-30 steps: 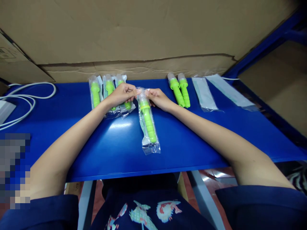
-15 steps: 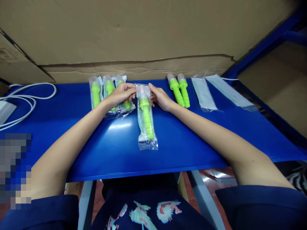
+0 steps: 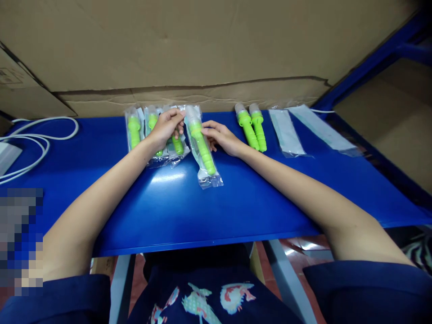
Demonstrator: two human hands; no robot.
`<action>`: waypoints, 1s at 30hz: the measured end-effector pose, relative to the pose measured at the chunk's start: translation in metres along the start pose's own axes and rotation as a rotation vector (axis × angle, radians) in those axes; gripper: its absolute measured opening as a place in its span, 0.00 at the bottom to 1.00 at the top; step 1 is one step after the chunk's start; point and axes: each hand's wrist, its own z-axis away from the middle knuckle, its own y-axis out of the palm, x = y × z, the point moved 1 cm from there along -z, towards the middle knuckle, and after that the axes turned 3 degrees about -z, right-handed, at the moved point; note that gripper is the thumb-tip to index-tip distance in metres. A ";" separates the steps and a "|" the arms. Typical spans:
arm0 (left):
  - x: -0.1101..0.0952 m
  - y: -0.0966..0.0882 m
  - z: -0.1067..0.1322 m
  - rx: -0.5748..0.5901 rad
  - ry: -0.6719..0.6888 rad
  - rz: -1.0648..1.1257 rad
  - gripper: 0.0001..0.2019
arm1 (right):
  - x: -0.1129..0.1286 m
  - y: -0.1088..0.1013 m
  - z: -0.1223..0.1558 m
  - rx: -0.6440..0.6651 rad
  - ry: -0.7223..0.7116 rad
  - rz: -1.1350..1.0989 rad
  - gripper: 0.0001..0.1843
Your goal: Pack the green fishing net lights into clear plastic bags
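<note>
A lime-green flashlight-like stick with a clear domed cap (image 3: 203, 150) lies tilted inside a clear plastic bag (image 3: 211, 181) on the blue table. My left hand (image 3: 166, 127) pinches the upper left corner of that bag near the cap. Against its right side, by the collar, the thumb and fingers of my right hand (image 3: 222, 137) are closed on the bag's edge. Under and beside my left hand, more bagged green sticks (image 3: 134, 128) lie in a row, partly covered by the hand.
Two unbagged green sticks (image 3: 251, 130) lie right of my right hand. Beyond them are two flat plastic bags with pale inserts (image 3: 286, 132), (image 3: 326, 128). White cables (image 3: 47, 139) coil at the left. A cardboard wall (image 3: 202, 49) stands behind the blue table (image 3: 189, 225).
The bagged stick has moved up and left toward the row, its top now leaning further left. My left hand moved with it; my right hand's grip shifted lower along the bag.
</note>
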 end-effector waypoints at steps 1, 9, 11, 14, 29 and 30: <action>-0.001 0.000 0.000 -0.005 -0.010 0.005 0.14 | -0.001 0.000 0.000 -0.004 -0.007 0.013 0.33; -0.003 0.002 0.003 -0.001 -0.060 0.008 0.06 | -0.009 0.000 -0.002 -0.067 -0.046 0.037 0.42; -0.002 0.001 0.002 0.007 -0.059 -0.005 0.08 | -0.009 0.001 -0.002 -0.096 -0.033 0.046 0.40; -0.001 0.001 0.001 0.029 -0.060 -0.036 0.09 | -0.009 0.002 -0.001 -0.155 -0.015 0.034 0.39; -0.003 0.001 0.002 0.052 -0.055 -0.048 0.09 | -0.014 -0.004 -0.002 -0.123 -0.113 0.105 0.25; -0.003 0.001 0.002 0.052 -0.053 -0.050 0.09 | -0.014 -0.003 -0.001 -0.117 -0.116 0.118 0.25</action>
